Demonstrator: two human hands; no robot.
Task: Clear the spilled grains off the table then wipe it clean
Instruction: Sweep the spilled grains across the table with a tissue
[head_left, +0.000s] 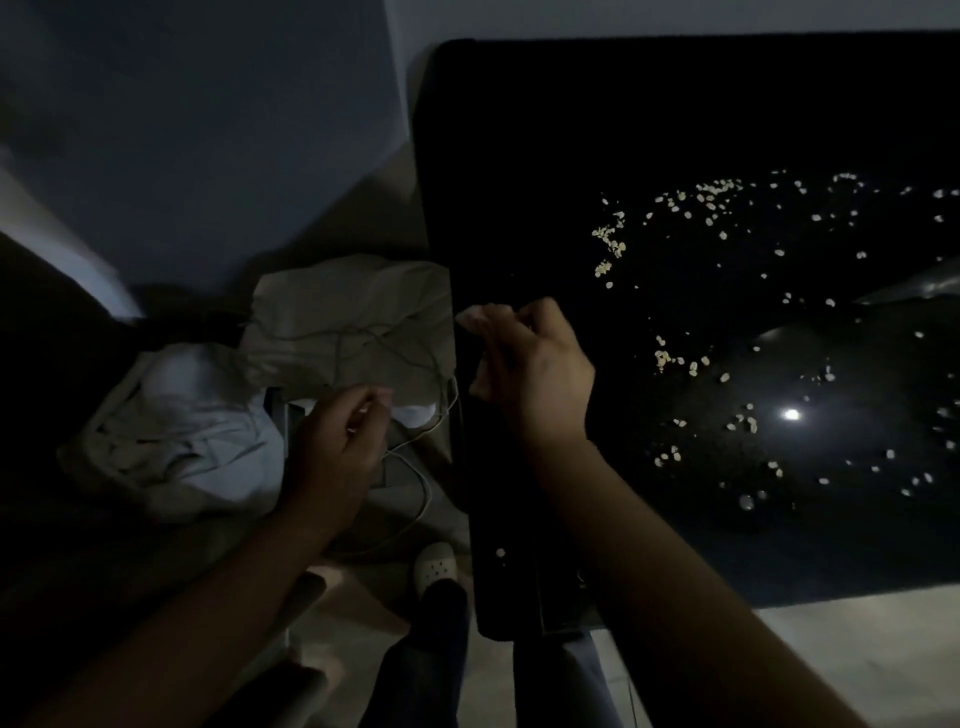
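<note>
Pale spilled grains (737, 332) lie scattered over the right half of a glossy black table (545, 156), with one stray grain (501, 552) near its front left corner. My right hand (524, 358) hovers over the table's left edge, fingers curled and thumb close to the fingertips. The dim light hides whether it holds anything. My left hand (337, 441) is off the table to the left, above the floor clutter. Its fingers are curled too, and its grasp is unclear.
On the floor left of the table lie a crumpled beige cloth (353, 322), a pale bundle (202, 431) and a thin white cable (421, 467). A foot in a white clog (436, 566) stands by the table's corner. A lamp's reflection (790, 414) glares on the tabletop.
</note>
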